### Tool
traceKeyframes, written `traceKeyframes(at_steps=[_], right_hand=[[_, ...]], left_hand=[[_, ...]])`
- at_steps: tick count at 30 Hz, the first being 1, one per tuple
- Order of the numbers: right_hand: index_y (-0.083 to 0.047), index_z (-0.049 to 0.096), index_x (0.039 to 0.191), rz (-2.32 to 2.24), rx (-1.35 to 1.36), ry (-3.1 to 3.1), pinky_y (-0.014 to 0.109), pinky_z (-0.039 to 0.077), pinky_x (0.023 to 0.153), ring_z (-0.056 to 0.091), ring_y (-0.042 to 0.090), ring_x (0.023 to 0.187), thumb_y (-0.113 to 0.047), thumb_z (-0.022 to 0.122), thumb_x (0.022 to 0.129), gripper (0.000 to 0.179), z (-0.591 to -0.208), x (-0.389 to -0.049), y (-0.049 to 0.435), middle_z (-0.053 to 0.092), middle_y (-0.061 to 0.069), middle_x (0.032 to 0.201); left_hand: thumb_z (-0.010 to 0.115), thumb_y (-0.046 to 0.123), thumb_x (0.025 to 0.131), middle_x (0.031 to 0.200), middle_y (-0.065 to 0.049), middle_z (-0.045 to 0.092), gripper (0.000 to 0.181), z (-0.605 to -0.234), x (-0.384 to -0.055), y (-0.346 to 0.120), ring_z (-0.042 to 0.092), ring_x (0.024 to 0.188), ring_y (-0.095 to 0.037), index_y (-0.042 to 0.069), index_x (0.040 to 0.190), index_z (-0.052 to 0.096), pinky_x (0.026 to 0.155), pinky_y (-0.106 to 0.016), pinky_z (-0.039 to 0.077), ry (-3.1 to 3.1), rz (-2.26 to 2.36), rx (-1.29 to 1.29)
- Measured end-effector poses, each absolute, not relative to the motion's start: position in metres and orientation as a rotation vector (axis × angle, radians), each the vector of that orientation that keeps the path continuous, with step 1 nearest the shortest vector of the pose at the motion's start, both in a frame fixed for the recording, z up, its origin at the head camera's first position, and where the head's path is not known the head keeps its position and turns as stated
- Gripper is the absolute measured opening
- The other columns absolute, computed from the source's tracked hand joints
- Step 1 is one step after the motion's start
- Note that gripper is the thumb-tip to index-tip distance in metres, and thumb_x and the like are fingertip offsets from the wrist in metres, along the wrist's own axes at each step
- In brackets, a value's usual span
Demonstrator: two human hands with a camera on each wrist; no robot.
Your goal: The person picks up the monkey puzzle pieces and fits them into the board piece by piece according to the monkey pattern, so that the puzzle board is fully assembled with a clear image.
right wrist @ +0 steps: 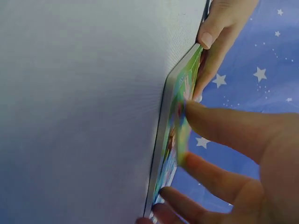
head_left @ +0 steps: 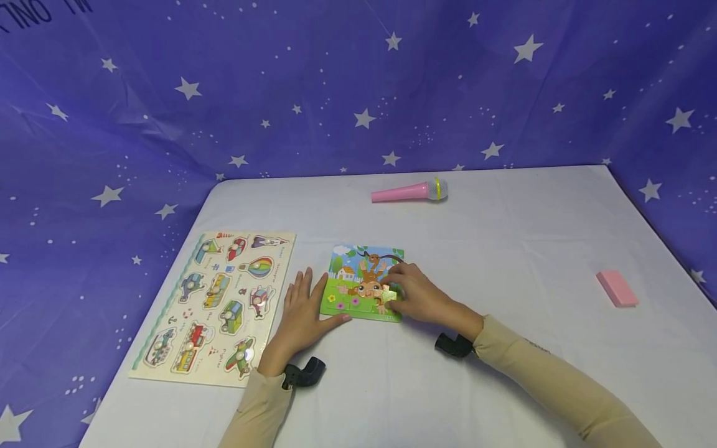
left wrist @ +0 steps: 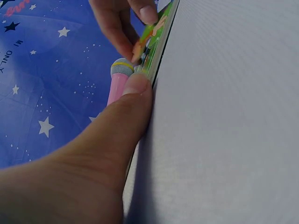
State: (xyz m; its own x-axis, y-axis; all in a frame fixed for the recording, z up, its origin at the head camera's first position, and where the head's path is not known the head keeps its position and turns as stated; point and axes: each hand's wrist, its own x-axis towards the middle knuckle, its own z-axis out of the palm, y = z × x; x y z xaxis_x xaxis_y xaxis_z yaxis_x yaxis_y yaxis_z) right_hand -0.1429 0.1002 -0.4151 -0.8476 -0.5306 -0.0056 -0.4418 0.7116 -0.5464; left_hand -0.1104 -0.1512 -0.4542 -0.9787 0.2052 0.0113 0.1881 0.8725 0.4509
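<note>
A square jigsaw puzzle [head_left: 350,308] with a monkey picture lies flat on the white table. My right hand [head_left: 421,296] is over its right side, pinching a green and yellow puzzle piece [head_left: 389,295] between thumb and finger. In the right wrist view the puzzle piece [right wrist: 182,140] stands tilted up from the board. My left hand [head_left: 302,320] lies at the board's left side, fingers extended, its thumb touching the lower left edge. The left wrist view shows that thumb against the board's rim, with my right hand [left wrist: 119,25] holding the piece beyond.
A large cream peg board [head_left: 210,302] with vehicle pictures lies at the left, next to my left hand. A pink toy microphone [head_left: 403,192] rests near the table's back edge. A pink block [head_left: 617,289] sits at the far right. Star-patterned blue cloth [head_left: 358,87] surrounds the table.
</note>
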Motion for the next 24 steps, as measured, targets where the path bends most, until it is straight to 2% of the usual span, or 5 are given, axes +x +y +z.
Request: traceKeyframes(at_steps=[5, 12, 17, 24], right_hand=[[-0.009, 0.057, 0.122, -0.559, -0.86, 2.824, 0.05, 0.038, 0.096, 0.038, 0.033, 0.126, -0.035, 0.065, 0.082, 0.048, -0.415, -0.139, 0.099, 0.043, 0.017, 0.135], [-0.006, 0.047, 0.132, -0.36, -0.94, 2.83, 0.053, 0.036, 0.098, 0.031, 0.037, 0.131, -0.042, 0.054, 0.088, 0.057, -0.412, -0.129, 0.099, 0.035, 0.02, 0.142], [-0.006, 0.041, 0.136, -0.392, -0.951, 2.795, 0.054, 0.033, 0.1, 0.027, 0.039, 0.133, -0.042, 0.053, 0.089, 0.061, -0.413, -0.127, 0.102, 0.03, 0.02, 0.145], [-0.008, 0.045, 0.134, -0.556, -0.931, 2.779, 0.053, 0.031, 0.103, 0.029, 0.036, 0.133, -0.042, 0.056, 0.087, 0.059, -0.416, -0.13, 0.115, 0.03, 0.018, 0.145]], left_hand=[[0.063, 0.06, 0.072, 0.152, -0.021, 0.007, 0.094, -0.453, -0.11, -0.151, -0.001, 0.141, -0.037, 0.013, 0.144, 0.025, 0.111, -0.055, 0.003, 3.008, 0.735, 0.32], [0.063, 0.06, 0.072, 0.151, -0.021, 0.007, 0.094, -0.453, -0.112, -0.151, -0.001, 0.14, -0.037, 0.013, 0.144, 0.025, 0.111, -0.055, 0.003, 3.006, 0.729, 0.323], [0.063, 0.06, 0.072, 0.151, -0.022, 0.007, 0.094, -0.453, -0.112, -0.15, -0.001, 0.14, -0.037, 0.013, 0.144, 0.025, 0.111, -0.055, 0.003, 3.008, 0.723, 0.32], [0.063, 0.061, 0.072, 0.151, -0.022, 0.007, 0.094, -0.454, -0.111, -0.15, -0.001, 0.14, -0.037, 0.013, 0.144, 0.025, 0.112, -0.054, 0.003, 3.009, 0.725, 0.326]])
